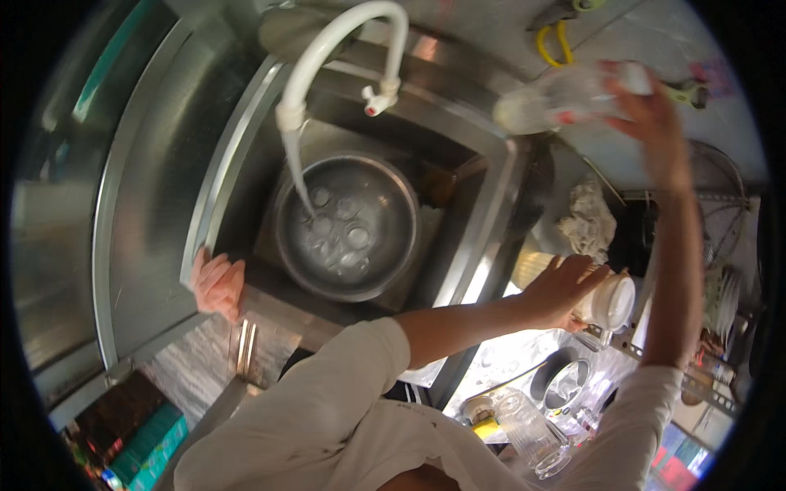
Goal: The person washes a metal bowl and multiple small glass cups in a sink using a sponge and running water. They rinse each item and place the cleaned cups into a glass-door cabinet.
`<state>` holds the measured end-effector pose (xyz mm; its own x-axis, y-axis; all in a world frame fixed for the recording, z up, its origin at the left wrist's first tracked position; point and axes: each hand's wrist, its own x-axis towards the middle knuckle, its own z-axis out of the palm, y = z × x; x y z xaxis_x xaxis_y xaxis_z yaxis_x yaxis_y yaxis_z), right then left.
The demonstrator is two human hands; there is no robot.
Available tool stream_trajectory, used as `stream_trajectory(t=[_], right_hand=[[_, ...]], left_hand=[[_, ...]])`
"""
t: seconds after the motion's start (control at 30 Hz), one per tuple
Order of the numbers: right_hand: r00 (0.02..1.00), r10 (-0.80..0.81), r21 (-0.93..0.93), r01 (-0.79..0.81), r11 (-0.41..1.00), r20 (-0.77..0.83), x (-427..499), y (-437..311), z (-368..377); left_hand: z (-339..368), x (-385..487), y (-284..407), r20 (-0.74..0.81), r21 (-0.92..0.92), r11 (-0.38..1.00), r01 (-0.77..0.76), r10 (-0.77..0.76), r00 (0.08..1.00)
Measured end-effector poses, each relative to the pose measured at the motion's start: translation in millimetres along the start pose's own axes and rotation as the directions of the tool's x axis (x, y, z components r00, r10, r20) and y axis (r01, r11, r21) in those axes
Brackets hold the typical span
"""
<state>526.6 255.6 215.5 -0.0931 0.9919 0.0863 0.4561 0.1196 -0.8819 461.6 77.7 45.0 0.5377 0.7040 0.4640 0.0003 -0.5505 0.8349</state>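
My left hand (556, 297) reaches across to the right and grips a ribbed, pale jar with a white lid (614, 299). Farther up, my right hand (660, 119) holds a clear plastic bottle (540, 107), blurred and lying nearly sideways. From a white curved faucet (344, 30), water runs into a round metal basin (402, 239) inside the steel sink (466, 258). Several small round things, unclear in kind, lie in the water. A pinkish hand-like thing (218, 285), perhaps a glove or another person's hand, rests at the sink's left corner.
Yellow-handled scissors (556, 52) lie on the top right counter. A crumpled cloth (589, 218) and a wire-mesh strainer (715, 205) are at the right. A ribbed clear pitcher (531, 429) lies below on the lit surface. Steel panels (166, 159) border the sink's left.
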Motion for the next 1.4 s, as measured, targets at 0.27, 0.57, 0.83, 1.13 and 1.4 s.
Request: stream_trajectory(t=[0.27, 0.57, 0.83, 1.13, 1.4], right_hand=[[0.988, 0.105, -0.331, -0.064, 0.941, 0.110, 18, 77, 65], [0.911, 0.305, -0.237, -0.243, 0.941, 0.278, -34, 143, -63], [0.869, 0.398, -0.822, 0.015, 0.570, 0.292, -111, 312, -35], [0.985, 0.153, -0.926, 0.017, 0.378, 0.081, -110, 341, -73], [0.752, -0.056, -0.669, -0.548, 0.502, -0.657, -181, 362, -62]], left_hand=[[-4, 5, -2, 0.184, -0.003, 0.996, 0.094, -0.092, 0.979], [-11, 14, 7, 0.150, -0.035, 0.997, 0.065, -0.060, 0.987], [-21, 13, -4, 0.248, -0.095, 0.991, 0.091, -0.065, 0.966], [0, 23, -14, 0.206, -0.264, 0.933, 0.244, -0.193, 0.959], [25, 96, -40, -0.117, -0.139, 0.983, 0.122, -0.138, 0.983]])
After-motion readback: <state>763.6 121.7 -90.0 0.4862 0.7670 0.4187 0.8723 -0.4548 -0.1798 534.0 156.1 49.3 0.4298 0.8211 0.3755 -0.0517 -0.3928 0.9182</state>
